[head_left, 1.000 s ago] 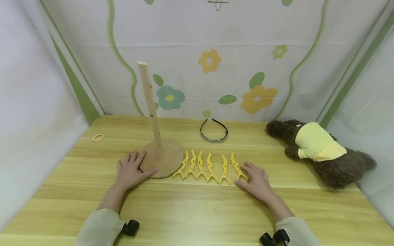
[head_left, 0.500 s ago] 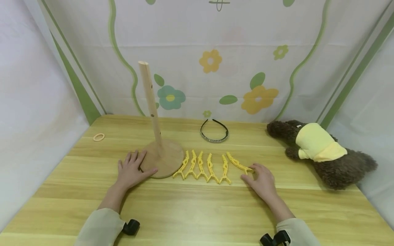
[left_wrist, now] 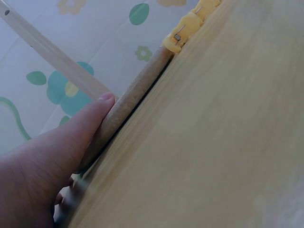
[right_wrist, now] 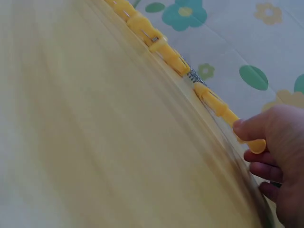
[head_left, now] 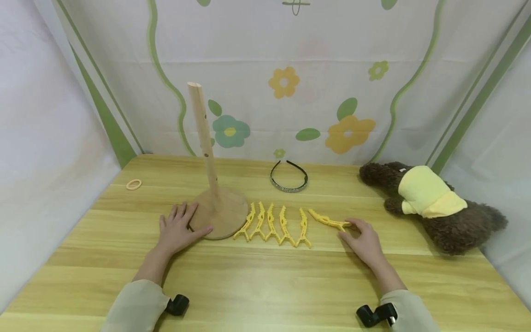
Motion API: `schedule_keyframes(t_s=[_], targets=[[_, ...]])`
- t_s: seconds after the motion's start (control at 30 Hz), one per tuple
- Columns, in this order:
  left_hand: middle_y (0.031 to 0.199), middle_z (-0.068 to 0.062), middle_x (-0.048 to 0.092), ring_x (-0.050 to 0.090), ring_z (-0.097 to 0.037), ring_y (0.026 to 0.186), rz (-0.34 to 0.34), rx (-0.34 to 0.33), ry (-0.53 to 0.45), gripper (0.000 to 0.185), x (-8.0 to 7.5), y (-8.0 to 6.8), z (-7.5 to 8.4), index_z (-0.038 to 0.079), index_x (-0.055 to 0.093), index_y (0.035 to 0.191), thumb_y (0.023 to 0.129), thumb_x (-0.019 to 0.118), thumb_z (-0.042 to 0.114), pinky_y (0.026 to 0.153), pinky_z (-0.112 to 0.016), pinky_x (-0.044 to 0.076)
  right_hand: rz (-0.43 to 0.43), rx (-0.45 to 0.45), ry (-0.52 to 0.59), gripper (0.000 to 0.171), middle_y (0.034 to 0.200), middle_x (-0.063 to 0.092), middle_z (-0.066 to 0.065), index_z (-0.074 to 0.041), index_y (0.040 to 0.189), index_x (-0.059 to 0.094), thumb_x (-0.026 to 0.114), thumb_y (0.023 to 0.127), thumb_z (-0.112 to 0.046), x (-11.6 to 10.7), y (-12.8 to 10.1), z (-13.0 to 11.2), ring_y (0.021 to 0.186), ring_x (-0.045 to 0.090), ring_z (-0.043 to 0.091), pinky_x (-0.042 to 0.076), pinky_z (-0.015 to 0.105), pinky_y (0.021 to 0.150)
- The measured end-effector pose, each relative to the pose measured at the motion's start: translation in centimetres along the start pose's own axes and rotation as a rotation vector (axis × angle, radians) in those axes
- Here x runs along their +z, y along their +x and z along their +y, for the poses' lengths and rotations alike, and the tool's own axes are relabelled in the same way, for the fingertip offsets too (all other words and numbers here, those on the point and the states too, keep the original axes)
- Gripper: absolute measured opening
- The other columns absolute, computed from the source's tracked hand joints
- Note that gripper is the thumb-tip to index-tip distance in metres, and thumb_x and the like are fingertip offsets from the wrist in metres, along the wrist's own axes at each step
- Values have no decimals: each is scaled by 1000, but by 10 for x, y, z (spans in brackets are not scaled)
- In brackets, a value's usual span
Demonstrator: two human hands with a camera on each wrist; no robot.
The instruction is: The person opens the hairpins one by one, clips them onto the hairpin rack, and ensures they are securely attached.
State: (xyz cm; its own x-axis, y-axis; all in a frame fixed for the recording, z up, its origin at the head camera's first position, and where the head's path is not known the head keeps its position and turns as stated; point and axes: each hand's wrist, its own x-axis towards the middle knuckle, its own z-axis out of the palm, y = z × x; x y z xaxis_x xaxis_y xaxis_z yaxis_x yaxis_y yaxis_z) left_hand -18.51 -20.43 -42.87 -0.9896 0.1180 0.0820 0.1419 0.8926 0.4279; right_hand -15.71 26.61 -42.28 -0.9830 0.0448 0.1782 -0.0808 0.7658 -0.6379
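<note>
My right hand (head_left: 365, 242) pinches the forked handle end of a yellow hair clip (head_left: 327, 221). In the right wrist view the thumb lies on top of the clip (right_wrist: 214, 104), with the fingers below. The clip points away to the left, low at the tabletop; whether its tip touches cannot be told. Left of it lies a row of several more yellow hair clips (head_left: 271, 223), handles toward me. My left hand (head_left: 176, 233) rests at the left edge of the round base (head_left: 232, 207) of a wooden post stand (head_left: 203, 133). Its fingers are spread, and the thumb (left_wrist: 105, 99) touches the base rim.
Behind the clips lies a black headband (head_left: 289, 189) with a sparkly front. A brown plush toy (head_left: 431, 193) in a yellow shirt lies at the right. Beige rings (head_left: 133, 189) sit at the far left. A flowered cloth (head_left: 257, 41) hangs at the table's back edge.
My right hand has taken hold of the rightmost clip and drawn it to the right, swinging it from nearly upright in view to nearly sideways. The left hand has stayed put.
</note>
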Motion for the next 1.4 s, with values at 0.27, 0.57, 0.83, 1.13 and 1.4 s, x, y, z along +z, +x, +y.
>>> schedule_keyframes(t_s=[0.27, 0.57, 0.83, 1.13, 1.4], targets=[[151, -27, 19, 10, -50, 138, 2, -5, 9, 90, 2, 1, -1, 11, 25, 148, 81, 56, 63, 101, -74, 2, -123, -9, -15, 42, 103, 64, 21, 6, 120, 56, 64, 88, -20, -15, 10, 5, 93, 61, 31, 50, 40, 78], [151, -27, 19, 10, -50, 138, 7, 1, -2, 90, 3, 2, -2, 12, 25, 148, 81, 56, 63, 101, -74, 1, -121, -136, -78, 37, 101, 64, 24, 11, 118, 56, 58, 92, -14, -21, 20, -5, 90, 61, 35, 50, 48, 80], [151, -28, 18, 9, -51, 138, 1, 0, -8, 91, 2, -1, -2, 11, 25, 148, 80, 56, 64, 100, -75, 1, -100, -274, -117, 29, 98, 65, 19, 7, 114, 60, 60, 89, -9, -10, 35, -35, 87, 61, 31, 49, 47, 76], [151, -28, 18, 9, -51, 138, 1, 7, -8, 92, 2, 0, 1, 11, 25, 148, 80, 56, 64, 100, -75, 1, -130, -380, -5, 23, 96, 65, 17, 5, 107, 62, 64, 86, -5, 15, 54, -86, 85, 62, 28, 51, 43, 78], [150, -29, 18, 10, -52, 137, -1, 5, -4, 92, 2, 0, 0, 9, 26, 147, 80, 56, 64, 100, -75, 1, -254, -447, 43, 22, 99, 64, 14, 3, 107, 61, 61, 89, -9, 41, 69, -133, 88, 61, 24, 51, 36, 79]])
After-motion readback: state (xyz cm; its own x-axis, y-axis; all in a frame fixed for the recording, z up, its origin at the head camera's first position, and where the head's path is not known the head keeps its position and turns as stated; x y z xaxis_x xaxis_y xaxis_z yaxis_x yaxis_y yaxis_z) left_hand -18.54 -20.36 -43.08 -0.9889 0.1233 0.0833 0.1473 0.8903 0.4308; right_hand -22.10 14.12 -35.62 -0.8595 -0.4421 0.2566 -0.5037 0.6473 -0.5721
